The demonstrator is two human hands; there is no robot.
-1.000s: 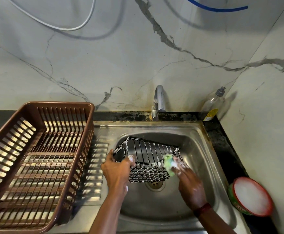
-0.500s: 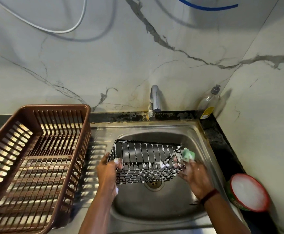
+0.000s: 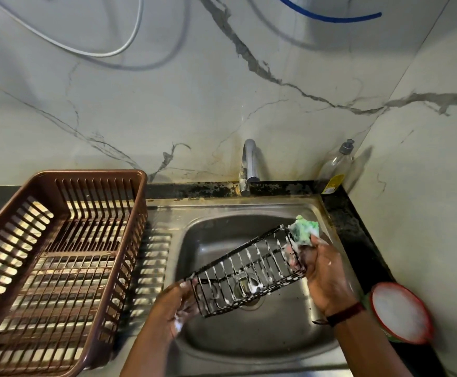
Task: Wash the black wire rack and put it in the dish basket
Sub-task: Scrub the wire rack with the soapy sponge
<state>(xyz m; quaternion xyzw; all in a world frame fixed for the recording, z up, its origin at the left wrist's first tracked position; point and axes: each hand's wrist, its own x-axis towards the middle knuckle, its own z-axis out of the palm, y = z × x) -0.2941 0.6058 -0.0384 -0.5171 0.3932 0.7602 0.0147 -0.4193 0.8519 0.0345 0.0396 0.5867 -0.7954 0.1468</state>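
Note:
The black wire rack (image 3: 246, 270), streaked with white foam, hangs tilted over the steel sink (image 3: 249, 341), its right end higher. My left hand (image 3: 173, 308) grips the rack's lower left end. My right hand (image 3: 324, 276) holds the rack's upper right end and pinches a foamy green sponge (image 3: 303, 232) against it. The brown slatted dish basket (image 3: 58, 257) stands on the drainboard to the left, with nothing in it.
A chrome tap (image 3: 249, 164) rises behind the sink, not running. A clear soap bottle (image 3: 336, 167) stands in the back right corner. A red-rimmed tub of white paste (image 3: 400, 312) sits on the dark counter at right. Marble walls close off the back and right.
The rack has been lifted off the sink floor and tilted, right end up. My right hand with the sponge moved from the rack's middle to its right end.

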